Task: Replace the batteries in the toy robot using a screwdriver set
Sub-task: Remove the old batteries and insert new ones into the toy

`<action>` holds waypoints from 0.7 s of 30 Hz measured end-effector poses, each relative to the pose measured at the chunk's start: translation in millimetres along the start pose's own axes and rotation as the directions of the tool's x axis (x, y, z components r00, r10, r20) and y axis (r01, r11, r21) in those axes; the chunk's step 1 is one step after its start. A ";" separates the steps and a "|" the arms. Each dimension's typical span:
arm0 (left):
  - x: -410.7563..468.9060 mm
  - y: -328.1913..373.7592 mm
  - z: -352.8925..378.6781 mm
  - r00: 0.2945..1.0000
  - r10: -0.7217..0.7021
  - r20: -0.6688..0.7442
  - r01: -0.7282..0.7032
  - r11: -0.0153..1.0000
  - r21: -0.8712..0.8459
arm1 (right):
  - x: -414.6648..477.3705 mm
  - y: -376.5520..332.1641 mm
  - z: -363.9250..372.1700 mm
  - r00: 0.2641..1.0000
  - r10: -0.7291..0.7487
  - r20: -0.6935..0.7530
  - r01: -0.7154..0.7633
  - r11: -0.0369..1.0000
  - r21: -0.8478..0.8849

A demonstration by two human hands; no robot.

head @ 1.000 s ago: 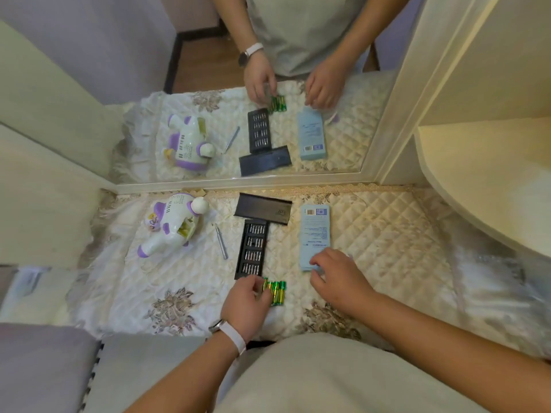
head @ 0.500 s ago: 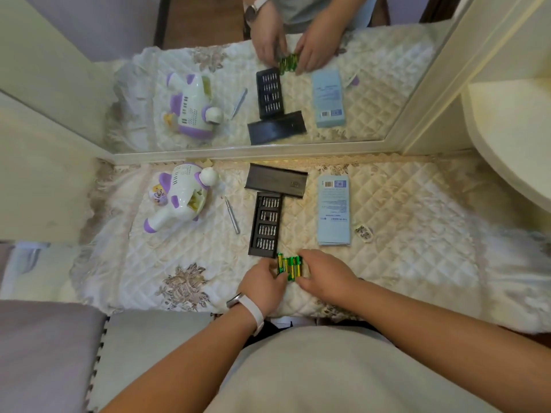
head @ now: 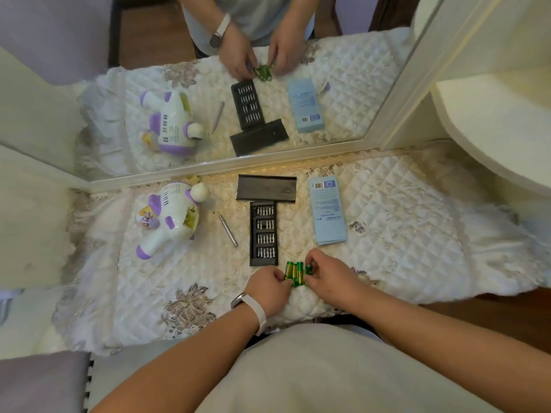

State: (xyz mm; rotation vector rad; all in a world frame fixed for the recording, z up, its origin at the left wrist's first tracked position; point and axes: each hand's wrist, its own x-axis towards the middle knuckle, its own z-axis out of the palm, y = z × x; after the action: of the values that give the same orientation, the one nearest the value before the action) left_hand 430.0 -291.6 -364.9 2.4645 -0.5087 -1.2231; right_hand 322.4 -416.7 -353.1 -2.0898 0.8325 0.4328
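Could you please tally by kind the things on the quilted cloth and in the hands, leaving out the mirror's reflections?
Toy robot: 1
Screwdriver: 1
Bit tray: 1
Case: 1
Blue box: 1
Batteries: 4, as far as shows
Small scrap: 1
Total: 10

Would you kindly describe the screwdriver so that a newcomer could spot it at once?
Below the mirror, on the quilted cloth, a white-and-purple toy robot lies at the left and a black bit tray in the middle. The screwdriver lies between them. It is the only slim silver rod there, pen-like and slanted.
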 end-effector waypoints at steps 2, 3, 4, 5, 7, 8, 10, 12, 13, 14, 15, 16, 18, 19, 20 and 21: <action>-3.5 -1.4 -4.7 0.998 0.058 0.000 -0.058 0.996 -0.061 | -3.8 -3.1 -2.6 0.999 0.030 -0.038 -0.028 0.998 0.056; -6.4 -1.8 -7.7 0.996 0.094 0.000 -0.093 0.990 -0.103 | -5.8 -5.4 -4.5 0.998 0.041 -0.058 -0.035 0.995 0.093; -9.4 -2.6 -10.5 0.991 0.131 0.001 -0.130 0.980 -0.148 | -7.9 -8.3 -6.7 0.996 0.046 -0.075 -0.036 0.991 0.126; -12.3 -3.6 -13.6 0.986 0.168 0.005 -0.164 0.968 -0.192 | -10.0 -12.3 -9.2 0.995 0.046 -0.092 -0.032 0.988 0.150; -17.9 -5.3 -20.4 0.974 0.227 0.009 -0.216 0.937 -0.275 | -14.3 -22.9 -13.7 0.993 0.035 -0.116 -0.012 0.981 0.195; -20.5 -5.7 -24.6 0.969 0.248 0.004 -0.235 0.921 -0.311 | -16.2 -29.5 -15.8 0.992 0.023 -0.125 0.005 0.975 0.221; -25.0 -5.2 -34.3 0.959 0.282 -0.017 -0.269 0.896 -0.353 | -19.9 -44.2 -20.0 0.990 -0.008 -0.143 0.046 0.962 0.267; -29.3 -5.1 -46.1 0.948 0.315 -0.040 -0.307 0.878 -0.367 | -23.2 -58.4 -24.1 0.987 -0.038 -0.153 0.082 0.953 0.291; -31.1 -5.8 -53.0 0.942 0.333 -0.052 -0.328 0.870 -0.368 | -24.3 -65.3 -25.8 0.987 -0.048 -0.156 0.093 0.950 0.297; -32.5 -7.5 -59.9 0.934 0.352 -0.063 -0.351 0.866 -0.356 | -24.9 -71.5 -27.1 0.986 -0.056 -0.155 0.101 0.948 0.301; -33.5 -9.8 -67.0 0.924 0.375 -0.074 -0.377 0.864 -0.332 | -25.4 -77.9 -28.0 0.987 -0.064 -0.150 0.108 0.946 0.304; -34.3 -12.6 -73.7 0.914 0.397 -0.084 -0.402 0.862 -0.308 | -25.1 -84.0 -27.9 0.987 -0.075 -0.143 0.116 0.947 0.300; -35.7 -18.6 -85.2 0.897 0.430 -0.099 -0.440 0.854 -0.279 | -23.9 -96.0 -26.4 0.985 -0.115 -0.131 0.145 0.955 0.257; -36.4 -22.0 -90.2 0.893 0.438 -0.106 -0.449 0.850 -0.275 | -22.8 -102.7 -25.1 0.982 -0.140 -0.128 0.166 0.960 0.227; -37.3 -25.5 -95.2 0.890 0.442 -0.114 -0.456 0.847 -0.274 | -21.6 -109.3 -23.7 0.978 -0.164 -0.128 0.187 0.961 0.204; -38.1 -29.4 -99.9 0.888 0.443 -0.124 -0.460 0.843 -0.277 | -20.2 -115.8 -22.0 0.975 -0.180 -0.130 0.203 0.960 0.191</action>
State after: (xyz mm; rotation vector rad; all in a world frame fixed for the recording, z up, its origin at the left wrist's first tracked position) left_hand 494.1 -234.1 -295.0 1.9634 -0.7743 -0.9512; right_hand 388.2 -375.1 -262.4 -1.9932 0.6979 0.1214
